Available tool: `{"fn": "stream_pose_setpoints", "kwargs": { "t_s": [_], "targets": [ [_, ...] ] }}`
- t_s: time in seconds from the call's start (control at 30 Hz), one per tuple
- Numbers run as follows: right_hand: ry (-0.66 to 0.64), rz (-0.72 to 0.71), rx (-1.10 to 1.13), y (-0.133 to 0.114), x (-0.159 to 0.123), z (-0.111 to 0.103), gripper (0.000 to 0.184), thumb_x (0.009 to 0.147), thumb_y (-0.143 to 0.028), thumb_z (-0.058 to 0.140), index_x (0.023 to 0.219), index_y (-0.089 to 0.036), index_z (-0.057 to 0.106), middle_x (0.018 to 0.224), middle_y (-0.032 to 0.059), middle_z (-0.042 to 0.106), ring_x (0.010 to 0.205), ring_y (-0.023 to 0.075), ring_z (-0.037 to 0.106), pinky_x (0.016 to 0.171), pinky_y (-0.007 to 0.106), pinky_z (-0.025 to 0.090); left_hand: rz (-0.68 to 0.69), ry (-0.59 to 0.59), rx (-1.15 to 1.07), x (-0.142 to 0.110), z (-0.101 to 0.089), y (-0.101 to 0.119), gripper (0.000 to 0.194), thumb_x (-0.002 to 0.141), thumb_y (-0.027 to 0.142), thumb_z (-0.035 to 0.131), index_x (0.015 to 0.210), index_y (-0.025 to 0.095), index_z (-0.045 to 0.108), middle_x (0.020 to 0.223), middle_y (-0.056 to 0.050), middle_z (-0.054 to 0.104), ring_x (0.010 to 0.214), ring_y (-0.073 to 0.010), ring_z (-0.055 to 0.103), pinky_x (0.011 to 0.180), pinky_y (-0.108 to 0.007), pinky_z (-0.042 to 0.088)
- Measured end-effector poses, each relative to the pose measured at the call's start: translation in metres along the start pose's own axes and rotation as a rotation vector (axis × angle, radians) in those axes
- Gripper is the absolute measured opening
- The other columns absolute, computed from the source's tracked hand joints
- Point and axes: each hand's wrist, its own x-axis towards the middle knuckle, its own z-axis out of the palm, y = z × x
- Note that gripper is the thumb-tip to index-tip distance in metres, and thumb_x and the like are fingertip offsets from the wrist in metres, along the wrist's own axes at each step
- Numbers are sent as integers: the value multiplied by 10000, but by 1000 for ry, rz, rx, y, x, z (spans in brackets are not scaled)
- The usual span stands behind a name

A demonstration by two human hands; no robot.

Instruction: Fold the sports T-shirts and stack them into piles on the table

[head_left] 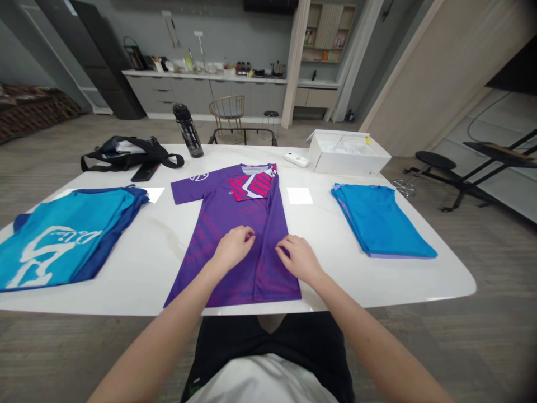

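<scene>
A purple short-sleeved T-shirt point(235, 224) lies on the white table in front of me, its right side folded inward lengthwise. One sleeve sticks out at the left, and a pink and white print shows near the collar. Over the middle of the shirt is my left hand point(233, 248), fingers loosely curled with a gap to the thumb and no cloth visible in them. My right hand point(300, 259) is at the folded right edge, thumb and fingers slightly apart, holding nothing visible. Whether the fingertips touch the fabric I cannot tell.
Teal and navy folded clothing point(75, 235) lies at the left, a blue folded garment point(381, 221) at the right. Along the back are a black bag point(126, 152), a phone point(145, 172), a bottle point(188, 131), a white device point(296, 160) and a white box point(348, 159).
</scene>
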Motion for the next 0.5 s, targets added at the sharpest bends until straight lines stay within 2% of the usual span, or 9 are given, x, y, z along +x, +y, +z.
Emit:
{"fn": "stream_pose_setpoints", "kwargs": {
  "t_s": [0.13, 0.27, 0.4, 0.5],
  "targets": [
    [16, -3, -45, 26, 50, 15, 347, 1053, -366, 462, 1267, -183, 664, 1291, 122, 665, 1201, 247, 601, 1055, 395, 432, -65, 123, 58, 82, -6, -37, 307, 930, 257, 524, 1189, 216, 684, 1207, -103, 691, 1112, -243, 660, 990, -343, 498],
    [-53, 27, -50, 49, 83, 30, 492, 1070, -416, 375, 1463, -161, 529, 1548, 143, 488, 1446, 264, 424, 1217, 491, 273, -127, 155, 108, 156, -14, -66, 373, 946, 237, 467, 1284, 200, 623, 1319, -147, 624, 1209, -285, 613, 1018, -408, 493],
    [-85, 101, -44, 68, 127, 38, 521, 1080, -412, 316, 1510, -163, 473, 1598, 139, 421, 1486, 256, 368, 1228, 508, 246, -153, 181, 171, 214, -16, -80, 454, 974, 297, 432, 1403, 183, 530, 1421, -189, 552, 1297, -341, 546, 1063, -502, 446],
    [-69, 153, -39, 80, 155, 45, 529, 1084, -404, 300, 1521, -148, 450, 1589, 142, 435, 1474, 255, 384, 1213, 512, 269, -170, 197, 181, 246, -13, -87, 509, 984, 327, 417, 1467, 173, 461, 1477, -210, 512, 1356, -372, 488, 1130, -600, 337]
  ]
}}
